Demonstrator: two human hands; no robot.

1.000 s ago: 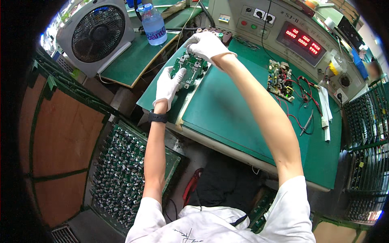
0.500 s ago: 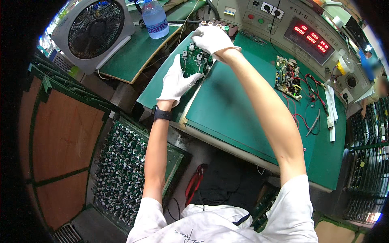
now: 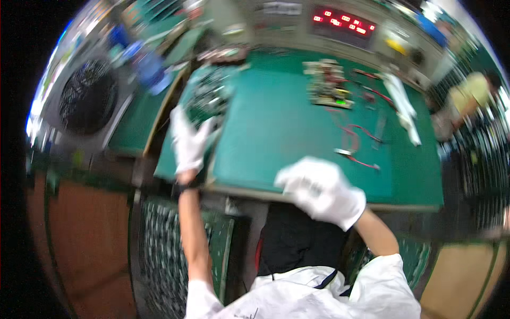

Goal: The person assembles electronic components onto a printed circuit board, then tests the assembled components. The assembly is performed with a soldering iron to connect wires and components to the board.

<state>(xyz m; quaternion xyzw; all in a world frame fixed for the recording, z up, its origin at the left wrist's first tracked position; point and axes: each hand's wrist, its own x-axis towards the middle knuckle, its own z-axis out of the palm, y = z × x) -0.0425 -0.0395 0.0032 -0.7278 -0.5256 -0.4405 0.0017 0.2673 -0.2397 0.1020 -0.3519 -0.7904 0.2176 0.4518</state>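
Since the earlier frame, the white-gloved right hand (image 3: 321, 191) had left the far-left corner and come back to the table's near edge, and the view had swung with it. The green circuit board with pale metal parts (image 3: 208, 94) lay at the far left, straight beyond the white-gloved left hand (image 3: 190, 142), much the nearer of the two; its long axis seemed to run near to far, though blur made that uncertain. The hands were well apart. The left's thumb and fingers were spread at the board's near end, contact unclear; the right's fingers looked curled, and whether they held anything I could not tell.

Under the board was a green-topped table (image 3: 265, 133). A grey instrument cabinet (image 3: 249, 33) stood along the far side, a round-grilled grey fan (image 3: 87, 101) at far left, a clear bluish plastic bottle (image 3: 149, 69) right of it, and thin red wires (image 3: 361, 128) on the right.
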